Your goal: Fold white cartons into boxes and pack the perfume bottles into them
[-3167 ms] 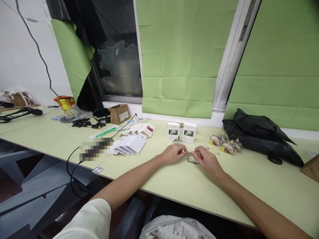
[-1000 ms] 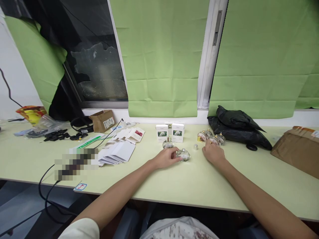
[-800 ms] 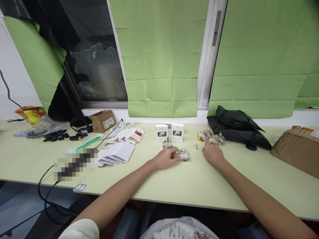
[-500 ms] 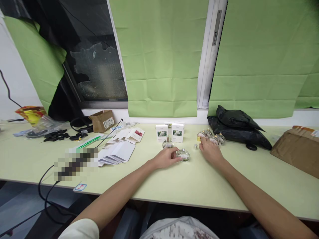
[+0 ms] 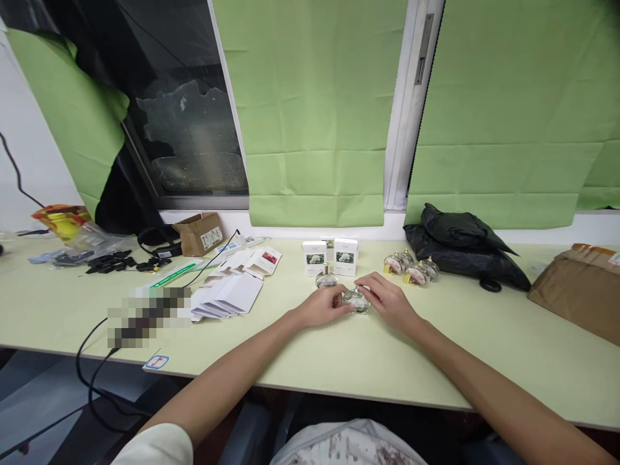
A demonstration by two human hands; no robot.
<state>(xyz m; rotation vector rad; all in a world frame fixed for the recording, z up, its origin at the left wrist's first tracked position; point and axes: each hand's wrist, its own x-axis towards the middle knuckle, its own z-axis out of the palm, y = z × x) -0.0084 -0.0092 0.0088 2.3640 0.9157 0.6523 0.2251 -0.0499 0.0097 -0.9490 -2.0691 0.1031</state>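
A round, flat glass perfume bottle (image 5: pixel 356 301) stands on the table, its pale label facing me. My left hand (image 5: pixel 327 306) grips its left side between thumb and fingers. My right hand (image 5: pixel 387 301) is closed at the top of the same bottle, with thumb and fingertips pinched around the silver neck; whether a cap is between them is hidden. Just behind the left hand is a second perfume bottle (image 5: pixel 326 278) with a tall cap, upright. White boxes with a flower picture, including one box (image 5: pixel 345 258), stand behind it.
Right of centre is a cluster of perfume bottles (image 5: pixel 415 274) with gold parts. Beyond it lie black plastic bags (image 5: pixel 465 248) and a cardboard box (image 5: pixel 578 294). Flat white cartons (image 5: pixel 227 297), a small brown box (image 5: pixel 198 236) and black cables lie to the left.
My right hand has moved left from the bottle cluster to the top of the bottle in my left hand. The small silver cap on the table is now out of sight.
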